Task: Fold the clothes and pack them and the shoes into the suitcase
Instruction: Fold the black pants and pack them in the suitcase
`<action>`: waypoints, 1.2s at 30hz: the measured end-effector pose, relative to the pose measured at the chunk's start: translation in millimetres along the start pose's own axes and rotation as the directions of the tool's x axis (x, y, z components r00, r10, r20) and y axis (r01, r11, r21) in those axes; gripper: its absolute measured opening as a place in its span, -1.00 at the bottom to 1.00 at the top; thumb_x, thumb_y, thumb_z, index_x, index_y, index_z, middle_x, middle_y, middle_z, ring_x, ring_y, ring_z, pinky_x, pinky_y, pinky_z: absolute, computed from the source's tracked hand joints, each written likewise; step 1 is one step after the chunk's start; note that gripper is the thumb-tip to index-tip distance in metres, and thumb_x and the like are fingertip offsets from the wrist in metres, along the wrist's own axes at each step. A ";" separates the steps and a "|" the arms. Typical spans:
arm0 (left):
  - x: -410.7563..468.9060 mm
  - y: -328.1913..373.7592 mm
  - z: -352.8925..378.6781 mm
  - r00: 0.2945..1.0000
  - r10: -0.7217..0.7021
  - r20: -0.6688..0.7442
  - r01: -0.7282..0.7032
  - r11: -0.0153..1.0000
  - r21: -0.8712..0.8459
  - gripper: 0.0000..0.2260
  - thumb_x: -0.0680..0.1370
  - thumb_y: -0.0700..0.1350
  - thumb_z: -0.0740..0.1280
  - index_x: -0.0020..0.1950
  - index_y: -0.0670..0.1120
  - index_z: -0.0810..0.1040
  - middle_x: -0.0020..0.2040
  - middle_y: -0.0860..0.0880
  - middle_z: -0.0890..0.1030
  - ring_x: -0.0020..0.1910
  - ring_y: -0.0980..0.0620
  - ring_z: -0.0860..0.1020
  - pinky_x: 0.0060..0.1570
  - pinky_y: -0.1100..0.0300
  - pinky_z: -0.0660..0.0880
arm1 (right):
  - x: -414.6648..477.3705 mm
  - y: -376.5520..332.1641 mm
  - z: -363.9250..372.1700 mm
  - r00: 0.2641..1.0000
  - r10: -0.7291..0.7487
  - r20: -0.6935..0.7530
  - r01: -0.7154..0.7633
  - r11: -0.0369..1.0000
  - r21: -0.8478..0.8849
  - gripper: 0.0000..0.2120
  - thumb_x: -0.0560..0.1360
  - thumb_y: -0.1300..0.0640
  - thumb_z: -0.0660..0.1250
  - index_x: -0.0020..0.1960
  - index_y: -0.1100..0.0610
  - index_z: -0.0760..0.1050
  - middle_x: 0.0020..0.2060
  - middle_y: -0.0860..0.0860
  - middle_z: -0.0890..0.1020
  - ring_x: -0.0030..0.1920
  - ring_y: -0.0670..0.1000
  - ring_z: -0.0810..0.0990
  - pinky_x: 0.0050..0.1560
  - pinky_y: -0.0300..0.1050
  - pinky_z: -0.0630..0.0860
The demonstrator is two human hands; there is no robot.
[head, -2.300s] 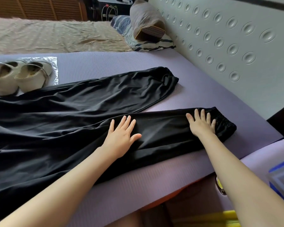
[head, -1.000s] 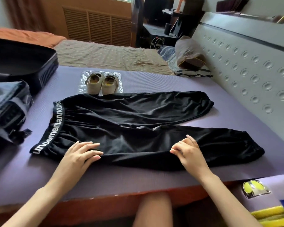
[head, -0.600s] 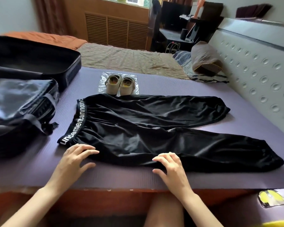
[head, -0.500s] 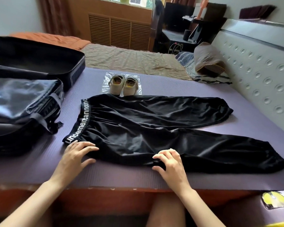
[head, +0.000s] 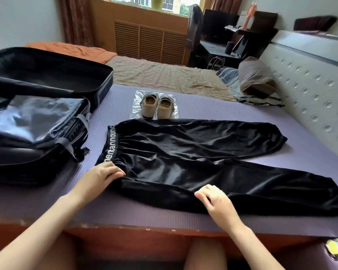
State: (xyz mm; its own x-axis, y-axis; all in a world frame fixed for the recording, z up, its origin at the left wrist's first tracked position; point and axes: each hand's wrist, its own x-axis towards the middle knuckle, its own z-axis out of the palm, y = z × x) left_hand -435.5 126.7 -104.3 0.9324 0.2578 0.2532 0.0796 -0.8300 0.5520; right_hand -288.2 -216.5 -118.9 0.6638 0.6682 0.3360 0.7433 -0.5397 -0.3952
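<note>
On the waistband [head: 113,131] of the black trousers [head: 193,156], white lettering [head: 110,148] reads "announc".

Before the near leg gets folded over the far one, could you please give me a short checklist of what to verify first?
1. Trousers lie flat on the mat, legs apart: ok.
2. Left hand at the near end of the waistband: ok.
3. Right hand on the near leg's edge: ok.
4. Fingers actually pinching fabric: cannot tell.
5. Shoes out of the fold's way, just beyond the far leg: ok, though close.
6. Suitcase open for packing: ok.
</note>
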 end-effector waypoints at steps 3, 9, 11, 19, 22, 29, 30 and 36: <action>-14.8 -12.2 5.9 0.996 0.067 0.067 -0.071 0.996 0.054 -0.43 0.45 0.44 0.03 0.18 0.14 0.57 0.11 0.28 0.52 0.12 0.29 0.47 0.21 0.27 0.36 | -11.8 -4.2 3.9 0.997 -0.013 0.072 0.012 1.000 0.008 -0.40 0.52 -0.37 -0.04 0.20 -0.01 0.54 0.06 -0.21 0.56 0.10 -0.17 0.50 0.18 -0.30 0.34; -28.2 -22.1 5.7 0.996 0.092 -0.014 -0.092 0.995 0.037 -0.57 0.33 0.03 0.53 0.14 0.13 0.49 0.17 0.21 0.51 0.16 0.16 0.50 0.22 0.17 0.41 | -14.1 -5.0 12.5 0.996 -0.037 0.078 0.034 0.998 0.045 -0.58 0.38 -0.08 0.44 0.20 -0.05 0.46 0.12 -0.20 0.52 0.14 -0.16 0.50 0.22 -0.25 0.36; -29.4 -23.6 3.3 0.992 0.091 -0.089 -0.087 0.995 0.048 -0.65 0.28 -0.14 0.58 -0.05 0.09 0.52 -0.03 0.20 0.56 0.00 0.14 0.55 0.05 0.10 0.49 | -11.7 -7.6 15.5 1.000 -0.027 0.014 0.025 0.996 0.088 -0.73 0.35 0.03 0.48 -0.02 -0.09 0.47 -0.07 -0.22 0.52 -0.02 -0.16 0.52 0.08 -0.20 0.42; -40.0 -37.3 -7.4 0.955 0.296 0.002 -0.287 0.924 0.252 -0.62 0.59 0.18 0.06 -0.06 0.10 0.64 0.04 0.25 0.62 0.17 0.26 0.49 0.32 0.21 0.28 | -30.7 -13.3 9.9 0.980 -0.193 -0.052 0.195 0.980 0.042 -0.74 0.56 -0.07 0.20 -0.18 0.03 0.54 -0.19 -0.19 0.58 -0.10 -0.22 0.51 0.16 -0.24 0.42; -39.4 -37.1 -10.2 0.963 0.263 0.052 -0.268 0.935 0.231 -0.53 0.59 0.27 -0.02 -0.05 0.15 0.65 0.05 0.26 0.62 0.20 0.28 0.47 0.35 0.34 0.18 | -35.5 -15.1 5.8 0.988 -0.155 0.021 0.152 0.984 0.090 -0.76 0.56 -0.13 0.22 -0.13 -0.04 0.56 -0.06 -0.23 0.57 0.02 -0.24 0.53 0.05 -0.22 0.47; 10.0 4.3 3.5 0.987 0.138 -0.081 -0.124 0.978 0.166 -0.55 0.51 0.21 0.07 0.08 0.02 0.65 0.17 0.05 0.61 0.31 0.02 0.46 0.37 0.08 0.24 | 34.8 -9.1 -5.6 0.986 0.152 0.065 -0.155 0.987 0.048 -0.54 0.59 -0.16 0.11 0.41 0.01 0.37 0.48 -0.09 0.23 0.49 -0.11 0.13 0.50 -0.09 0.01; 18.8 9.5 11.7 0.991 0.118 -0.060 -0.105 0.976 0.191 -0.54 0.50 0.19 0.07 0.14 0.01 0.63 0.25 -0.01 0.56 0.37 -0.02 0.39 0.39 0.01 0.18 | 45.0 -6.6 -3.7 0.967 0.208 0.145 -0.212 0.977 0.011 -0.50 0.60 -0.14 0.10 0.49 0.01 0.24 0.51 -0.09 0.11 0.52 -0.09 0.02 0.50 -0.07 -0.09; 63.6 27.7 48.5 0.960 -0.171 0.221 0.068 0.910 0.409 -0.46 0.59 0.24 0.02 0.53 0.14 0.01 0.56 0.01 -0.12 0.53 0.04 -0.18 0.44 -0.12 -0.13 | 73.6 15.8 17.3 0.823 0.404 0.399 -0.288 0.902 -0.320 -0.28 0.51 -0.33 -0.16 0.55 -0.01 -0.21 0.54 -0.02 -0.16 0.53 -0.01 -0.23 0.48 0.04 -0.21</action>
State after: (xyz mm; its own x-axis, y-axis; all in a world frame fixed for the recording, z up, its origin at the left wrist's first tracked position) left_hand -356.9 96.2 -111.4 0.9596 0.2800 -0.0264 0.2797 -0.9402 0.1943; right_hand -229.1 -167.0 -115.3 0.8140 0.5359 -0.2240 0.5059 -0.8436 -0.1799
